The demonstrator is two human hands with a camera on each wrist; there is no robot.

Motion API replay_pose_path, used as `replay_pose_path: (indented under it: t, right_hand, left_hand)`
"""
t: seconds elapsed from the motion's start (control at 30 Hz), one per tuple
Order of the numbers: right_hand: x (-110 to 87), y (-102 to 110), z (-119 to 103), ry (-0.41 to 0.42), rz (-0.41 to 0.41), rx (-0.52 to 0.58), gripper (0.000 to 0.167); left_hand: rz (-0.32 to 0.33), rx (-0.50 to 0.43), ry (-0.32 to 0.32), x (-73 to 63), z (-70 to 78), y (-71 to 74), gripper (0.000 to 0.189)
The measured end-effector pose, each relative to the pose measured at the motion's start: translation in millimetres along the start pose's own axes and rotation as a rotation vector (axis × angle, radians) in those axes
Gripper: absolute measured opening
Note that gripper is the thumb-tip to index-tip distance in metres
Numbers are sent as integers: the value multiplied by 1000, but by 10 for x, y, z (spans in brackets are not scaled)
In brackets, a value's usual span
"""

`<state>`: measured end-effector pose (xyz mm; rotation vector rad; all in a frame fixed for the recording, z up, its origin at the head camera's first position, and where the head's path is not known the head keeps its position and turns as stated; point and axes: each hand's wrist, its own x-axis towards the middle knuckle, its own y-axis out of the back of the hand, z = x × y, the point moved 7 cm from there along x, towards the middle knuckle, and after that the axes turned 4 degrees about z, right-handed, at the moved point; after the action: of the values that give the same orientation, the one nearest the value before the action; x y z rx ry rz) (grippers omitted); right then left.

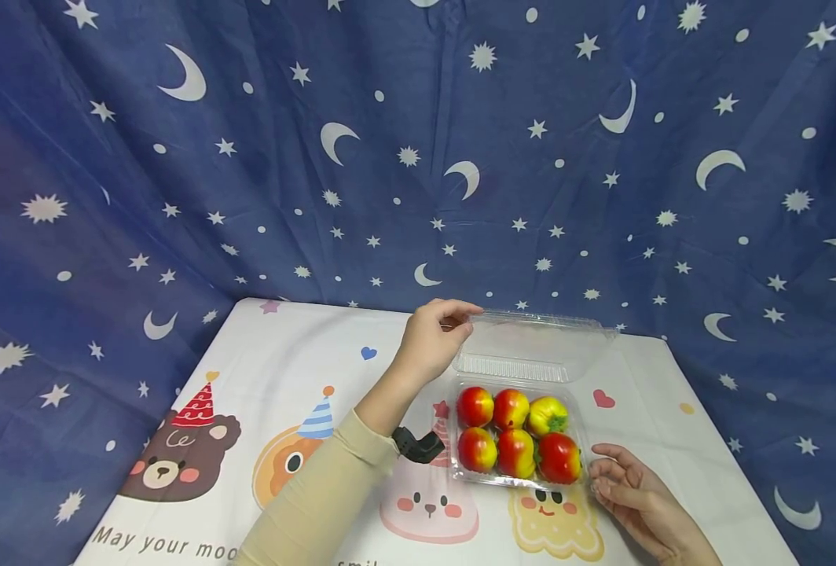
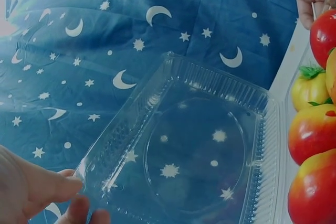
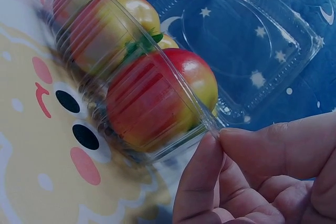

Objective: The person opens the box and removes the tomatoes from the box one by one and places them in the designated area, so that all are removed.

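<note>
A clear plastic clamshell box [image 1: 489, 479] lies open on the table, its base filled with several round red-and-yellow fruits [image 1: 515, 453], some showing green leafy tops. The hinged lid [image 1: 524, 346] is raised at the back. My left hand [image 1: 428, 338] pinches the lid's far left corner between thumb and fingers; the left wrist view shows this grip on the lid [image 2: 202, 145] too. At the base's right side is my right hand [image 1: 637, 495]. In the right wrist view its thumb and forefinger pinch the corner of the base's rim, beside a red fruit [image 3: 157, 98].
A white tablecloth [image 1: 361, 487] with printed cartoon animals, hearts and lettering covers the table. Behind and at both sides hangs a blue curtain [image 1: 418, 196] with stars and moons, close to the raised lid. A black band [image 1: 418, 446] sits on the left wrist.
</note>
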<state>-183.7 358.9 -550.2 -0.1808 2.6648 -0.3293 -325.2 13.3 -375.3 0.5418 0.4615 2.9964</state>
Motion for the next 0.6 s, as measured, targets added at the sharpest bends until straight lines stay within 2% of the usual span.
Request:
replay_pose_path:
  t: [0.1,0.23,0.37,0.6]
  right_hand:
    - [-2,6,0,6,8,-1,48]
    - [5,8,1,15,12,-6,49]
    - [8,17,-2,19,25,-14,49]
    - [20,36,2,-10,73,-25,48]
  left_hand:
    - [-14,-53,14,40,-16,11,31]
    - [-48,-176,73,66,-57,29,39]
    - [-70,-295,110,89,-94,41,37]
    - [-84,-418,161,140,-234,31,41]
